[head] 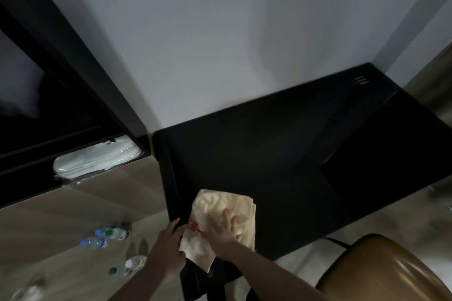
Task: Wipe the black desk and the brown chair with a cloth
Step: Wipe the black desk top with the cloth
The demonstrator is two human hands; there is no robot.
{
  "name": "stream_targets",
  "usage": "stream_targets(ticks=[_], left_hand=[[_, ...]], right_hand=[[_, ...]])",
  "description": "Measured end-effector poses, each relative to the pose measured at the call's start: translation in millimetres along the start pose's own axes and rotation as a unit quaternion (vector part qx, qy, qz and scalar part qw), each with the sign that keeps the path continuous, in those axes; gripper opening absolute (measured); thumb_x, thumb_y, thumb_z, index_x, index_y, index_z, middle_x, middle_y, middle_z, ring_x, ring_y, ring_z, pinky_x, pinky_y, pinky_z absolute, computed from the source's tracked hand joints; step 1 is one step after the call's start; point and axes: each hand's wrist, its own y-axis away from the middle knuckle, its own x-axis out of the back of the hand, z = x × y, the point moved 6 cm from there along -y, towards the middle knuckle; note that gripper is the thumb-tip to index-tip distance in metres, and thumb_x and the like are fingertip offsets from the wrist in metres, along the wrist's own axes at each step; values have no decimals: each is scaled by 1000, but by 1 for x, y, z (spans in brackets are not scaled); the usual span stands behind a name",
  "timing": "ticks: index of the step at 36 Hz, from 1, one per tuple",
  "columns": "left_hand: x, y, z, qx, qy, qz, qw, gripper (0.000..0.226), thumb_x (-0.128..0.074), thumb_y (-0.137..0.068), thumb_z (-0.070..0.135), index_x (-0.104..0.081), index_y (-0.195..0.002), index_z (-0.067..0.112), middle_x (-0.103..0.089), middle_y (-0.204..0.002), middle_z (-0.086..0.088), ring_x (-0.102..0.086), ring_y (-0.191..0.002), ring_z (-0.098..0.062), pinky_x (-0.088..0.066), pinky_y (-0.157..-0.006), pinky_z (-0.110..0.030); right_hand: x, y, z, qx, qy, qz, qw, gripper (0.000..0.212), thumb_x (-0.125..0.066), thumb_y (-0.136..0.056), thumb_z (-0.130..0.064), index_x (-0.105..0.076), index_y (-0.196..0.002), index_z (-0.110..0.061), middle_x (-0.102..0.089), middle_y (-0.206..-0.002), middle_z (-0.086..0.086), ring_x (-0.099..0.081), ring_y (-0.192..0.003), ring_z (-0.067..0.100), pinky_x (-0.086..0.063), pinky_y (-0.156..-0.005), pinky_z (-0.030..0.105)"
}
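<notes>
**Cloth at the near left corner of the black surface**

The brown chair (381, 273) stands nearest, at lower right. The left hand (168, 249) grips the cloth's (220, 205) hanging edge, fingers curled. The right hand (223, 230) presses it flat, fingers straight, on the black surface (281, 142). Water bottles (105, 237) lie on the floor to the left.

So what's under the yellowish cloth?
The cloth lies on the near left corner of the black desk, with one end hanging over the edge. The right hand presses on top. The desk surface right beneath it is covered, so nothing there shows.
</notes>
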Motion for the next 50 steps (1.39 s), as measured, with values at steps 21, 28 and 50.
stream_targets(ticks=[21, 28, 50], left_hand=[[-49, -50, 139, 118, -59, -85, 988, 104, -36, -93, 75, 37, -150, 27, 45, -156, -12, 21, -146, -55, -15, -117, -68], [-40, -67, 113, 123, -75, -98, 985, 105, -36, -93, 75, 45, -142, 28, 47, -154, -11, 23, -145, -55, -16, -116, -69], [59, -186, 43, 89, -83, -88, 989, 110, -49, -89, 73, 35, -149, 37, 43, -158, -2, 22, -147, -53, -10, -116, -71]], right_hand=[[197, 54, 109, -28, 62, 167, 984, 71, -56, -99, -36, -19, -160, -37, -7, -168, -4, -17, -153, 26, -30, -121, 43], [197, 43, 84, -20, 74, 157, 985, 73, -56, -100, -35, -16, -160, -36, 0, -170, -2, -7, -156, 27, -27, -122, 45], [190, 18, 54, -51, 97, 149, 983, 76, -56, -97, -37, -14, -160, -36, 3, -169, -6, -4, -156, 26, -22, -124, 43]])
